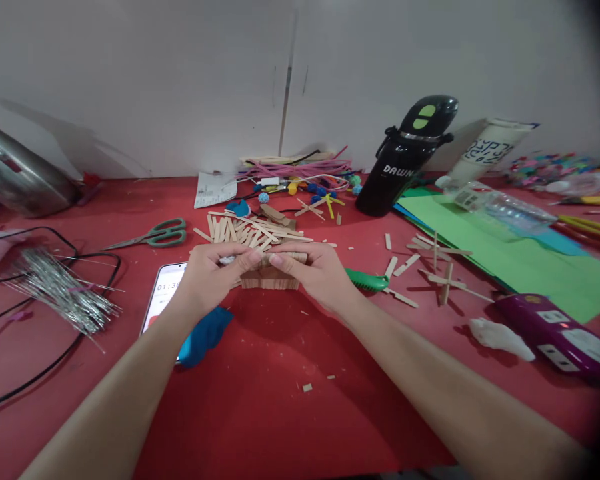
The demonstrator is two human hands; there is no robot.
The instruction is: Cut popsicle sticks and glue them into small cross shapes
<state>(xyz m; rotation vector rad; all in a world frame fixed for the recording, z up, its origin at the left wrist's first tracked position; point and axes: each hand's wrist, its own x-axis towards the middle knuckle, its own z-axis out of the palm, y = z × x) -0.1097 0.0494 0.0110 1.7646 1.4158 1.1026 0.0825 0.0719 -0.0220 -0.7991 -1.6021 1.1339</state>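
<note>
My left hand (215, 268) and my right hand (316, 270) meet at the middle of the red table. Between them is a small block built of wooden craft sticks (270, 283), gripped along its upper edge with both thumbs on the near side. Fingers behind it are mostly hidden. Just past the hands lies a loose pile of craft sticks (240, 230). A green-handled cutter (367, 280) rests close to my right hand. Under my left wrist are a phone (166, 287) showing a timer and a blue cloth-like piece (205, 337).
Scissors (163, 233) and silver wire-like strands (63, 290) lie left, near a metal kettle (23, 173). A black bottle (395, 163) stands at the back right. Cut sticks (445, 280), green sheets (530, 253) and a purple power strip (555, 333) occupy the right.
</note>
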